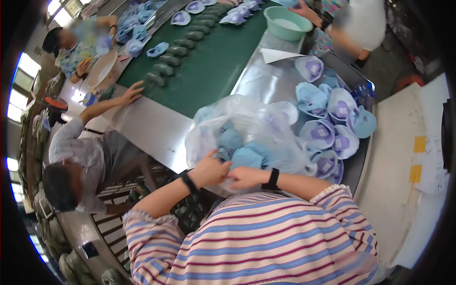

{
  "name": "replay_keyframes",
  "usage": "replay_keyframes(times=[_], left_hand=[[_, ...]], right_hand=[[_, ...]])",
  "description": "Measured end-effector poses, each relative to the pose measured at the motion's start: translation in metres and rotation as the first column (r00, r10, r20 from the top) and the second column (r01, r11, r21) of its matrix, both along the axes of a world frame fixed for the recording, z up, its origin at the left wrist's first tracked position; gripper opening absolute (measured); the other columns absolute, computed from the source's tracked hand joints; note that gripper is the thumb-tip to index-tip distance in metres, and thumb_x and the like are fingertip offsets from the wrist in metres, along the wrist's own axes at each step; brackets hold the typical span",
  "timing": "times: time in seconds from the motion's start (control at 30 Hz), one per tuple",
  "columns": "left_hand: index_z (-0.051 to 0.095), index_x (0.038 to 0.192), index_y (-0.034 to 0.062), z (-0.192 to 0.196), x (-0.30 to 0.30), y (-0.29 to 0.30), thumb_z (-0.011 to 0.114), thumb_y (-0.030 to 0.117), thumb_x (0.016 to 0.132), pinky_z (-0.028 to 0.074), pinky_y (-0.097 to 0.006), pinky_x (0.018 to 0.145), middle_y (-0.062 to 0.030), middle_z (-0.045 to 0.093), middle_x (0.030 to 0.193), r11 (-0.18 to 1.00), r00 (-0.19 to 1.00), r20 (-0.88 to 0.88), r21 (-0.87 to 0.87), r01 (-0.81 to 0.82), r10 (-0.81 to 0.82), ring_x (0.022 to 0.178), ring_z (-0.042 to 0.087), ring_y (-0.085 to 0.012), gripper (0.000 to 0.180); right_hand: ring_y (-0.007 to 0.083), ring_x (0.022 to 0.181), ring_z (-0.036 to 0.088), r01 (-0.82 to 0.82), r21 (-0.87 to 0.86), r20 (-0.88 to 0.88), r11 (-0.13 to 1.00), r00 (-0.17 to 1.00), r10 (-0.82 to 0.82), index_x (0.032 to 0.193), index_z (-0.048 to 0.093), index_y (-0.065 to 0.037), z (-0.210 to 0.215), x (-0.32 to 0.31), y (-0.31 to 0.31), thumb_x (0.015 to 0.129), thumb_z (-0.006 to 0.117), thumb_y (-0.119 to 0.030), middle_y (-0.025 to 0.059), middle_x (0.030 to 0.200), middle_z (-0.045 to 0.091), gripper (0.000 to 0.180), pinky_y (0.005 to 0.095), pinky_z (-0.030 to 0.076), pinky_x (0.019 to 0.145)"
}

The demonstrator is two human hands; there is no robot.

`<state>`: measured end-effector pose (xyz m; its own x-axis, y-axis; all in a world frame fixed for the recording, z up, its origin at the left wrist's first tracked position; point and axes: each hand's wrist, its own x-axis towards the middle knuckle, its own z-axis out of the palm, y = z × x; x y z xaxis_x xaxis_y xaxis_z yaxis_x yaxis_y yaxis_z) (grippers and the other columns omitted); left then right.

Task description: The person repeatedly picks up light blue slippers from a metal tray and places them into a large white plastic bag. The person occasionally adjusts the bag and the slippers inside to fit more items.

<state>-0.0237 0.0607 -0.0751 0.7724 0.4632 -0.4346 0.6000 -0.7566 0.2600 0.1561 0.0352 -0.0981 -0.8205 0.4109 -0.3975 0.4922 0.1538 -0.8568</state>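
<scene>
Gripping a clear bag point(247, 118) of blue caps point(247, 154), both hands.

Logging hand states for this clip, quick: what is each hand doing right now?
Left hand: closed, gripping the clear plastic bag of blue caps.
Right hand: closed on the same bag's edge.

Clear plastic bag point(247, 123) w/ light blue caps point(247, 156); loose caps point(327, 133) blue, purple inside; belt point(213, 66) dark green; basin point(287, 23) mint.
</scene>
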Motion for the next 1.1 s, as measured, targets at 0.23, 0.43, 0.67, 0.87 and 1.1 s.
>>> replay_keyframes(times=[0.23, 0.43, 0.67, 0.87, 1.1], left_hand=[[0.053, 0.102, 0.0018, 0.010, -0.106, -0.008, 0.051, 0.039, 0.082, 0.047, -0.042, 0.063, -0.0151, 0.062, 0.068, 0.688, 0.706, -0.057, 0.295, -0.663, 0.706, 0.063, 0.060, -0.0326, 0.042], [0.051, 0.105, -0.0041, -0.016, -0.053, -0.007, 0.062, 0.042, 0.073, 0.045, -0.042, 0.076, -0.0230, 0.059, 0.093, 0.778, 0.745, 0.377, 0.092, -0.622, 0.551, 0.087, 0.056, -0.0366, 0.057], [0.044, 0.120, 0.0088, -0.028, 0.032, 0.017, 0.069, 0.049, 0.063, 0.040, -0.048, 0.083, -0.0165, 0.056, 0.106, 0.623, 0.731, 0.266, 0.391, -0.678, 0.629, 0.100, 0.052, -0.0353, 0.074], [0.037, 0.129, 0.0090, -0.048, 0.009, 0.069, 0.065, 0.053, 0.067, 0.039, -0.042, 0.088, -0.0197, 0.043, 0.124, 0.635, 0.653, -0.041, -0.192, -0.748, 0.757, 0.114, 0.042, -0.0294, 0.081], [0.045, 0.124, 0.0051, -0.131, -0.055, 0.094, 0.058, 0.056, 0.075, 0.031, -0.036, 0.096, -0.0147, 0.047, 0.123, 0.374, 0.532, -0.093, -0.611, -0.698, 0.841, 0.117, 0.041, -0.0232, 0.072]], right_hand=[[0.0263, 0.081, 0.055, 0.202, 0.003, -0.089, 0.979, 0.976, -0.201, 0.123, 0.041, -0.002, -0.046, 0.026, -0.003, 0.082, 0.049, -0.017, 0.0153, 0.087, 0.057, 0.045, 0.0350, 0.043, 0.074], [0.0294, 0.091, 0.056, 0.161, 0.132, -0.030, 0.978, 0.987, -0.158, 0.128, 0.034, -0.002, -0.026, 0.027, 0.050, 0.080, 0.050, -0.019, 0.0195, 0.101, 0.056, 0.053, 0.0364, 0.043, 0.081], [0.0372, 0.100, 0.053, 0.502, 0.570, 0.028, 0.650, 0.779, -0.627, 0.129, 0.031, -0.001, -0.007, 0.036, 0.149, 0.072, 0.058, -0.020, 0.0240, 0.119, 0.047, 0.066, 0.0403, 0.043, 0.085], [0.0341, 0.105, 0.050, 0.201, 0.639, 0.130, 0.742, 0.923, -0.362, 0.122, 0.041, -0.004, -0.029, 0.009, 0.115, 0.065, 0.068, -0.019, 0.0204, 0.112, 0.052, 0.065, 0.0390, 0.045, 0.084], [0.0367, 0.101, 0.049, 0.009, 0.433, 0.118, 0.902, 0.991, -0.066, 0.111, 0.046, -0.003, -0.067, 0.029, 0.092, 0.059, 0.074, -0.022, 0.0202, 0.105, 0.054, 0.062, 0.0406, 0.040, 0.086]])
